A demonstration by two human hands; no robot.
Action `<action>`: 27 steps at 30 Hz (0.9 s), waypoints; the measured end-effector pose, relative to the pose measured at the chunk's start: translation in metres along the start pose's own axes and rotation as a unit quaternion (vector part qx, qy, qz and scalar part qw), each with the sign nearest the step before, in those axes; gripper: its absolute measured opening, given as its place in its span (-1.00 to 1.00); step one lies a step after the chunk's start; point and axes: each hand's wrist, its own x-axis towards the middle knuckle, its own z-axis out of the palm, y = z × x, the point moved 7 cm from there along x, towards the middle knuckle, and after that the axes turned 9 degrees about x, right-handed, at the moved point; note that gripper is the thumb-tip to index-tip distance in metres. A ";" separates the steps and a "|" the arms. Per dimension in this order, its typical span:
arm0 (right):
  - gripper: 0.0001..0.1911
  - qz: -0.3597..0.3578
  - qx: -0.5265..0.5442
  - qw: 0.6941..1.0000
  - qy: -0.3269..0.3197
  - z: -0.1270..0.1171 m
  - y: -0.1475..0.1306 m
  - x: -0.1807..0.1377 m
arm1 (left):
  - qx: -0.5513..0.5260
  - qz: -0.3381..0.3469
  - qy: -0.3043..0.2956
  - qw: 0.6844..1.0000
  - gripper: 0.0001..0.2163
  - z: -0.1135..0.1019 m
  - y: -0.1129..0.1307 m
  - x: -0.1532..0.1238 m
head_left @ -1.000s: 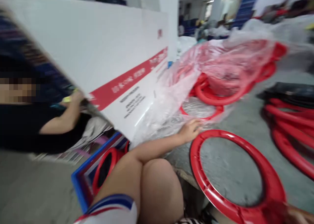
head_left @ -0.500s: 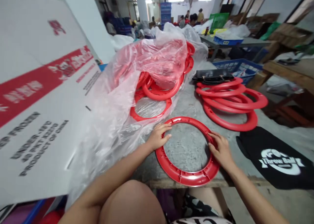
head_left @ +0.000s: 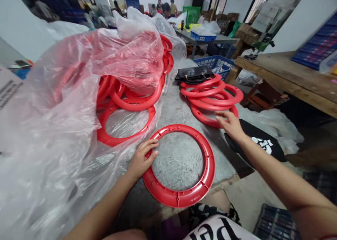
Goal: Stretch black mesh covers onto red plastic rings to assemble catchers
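Observation:
A red plastic ring (head_left: pixel 195 191) lies hollow side up on the grey table (head_left: pixel 179 110) in front of me. My left hand (head_left: pixel 140 159) rests on its left rim, fingers curled over the edge. My right hand (head_left: pixel 229 123) is stretched out to the right, fingers apart, touching the lowest ring of a stack of red rings (head_left: pixel 210 96). To the left, a clear plastic bag (head_left: pixel 65 103) holds several more red rings (head_left: pixel 126 106).
A black case (head_left: pixel 195 74) sits at the back of the ring stack. A black printed cloth (head_left: pixel 260 143) hangs at the table's right edge. A wooden table (head_left: pixel 289 75) stands at right, blue crates (head_left: pixel 218 62) and people farther back.
My view has swung to the right, away from the white carton. My right hand left the near ring and reached to the ring stack. My left hand stays on the near ring.

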 end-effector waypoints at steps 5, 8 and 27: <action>-0.72 -0.097 -0.157 0.981 -0.064 0.007 -0.021 0.076 | 0.011 0.013 0.000 1.000 -0.76 0.001 -0.002 -0.001; -0.75 -0.128 -0.174 0.971 -0.102 0.001 -0.030 0.070 | 0.020 0.022 0.007 1.000 -0.77 0.002 -0.004 -0.001; -0.70 0.175 -0.327 0.926 -0.074 -0.072 0.051 -0.105 | 0.034 0.034 0.011 0.999 -0.71 0.005 0.000 0.003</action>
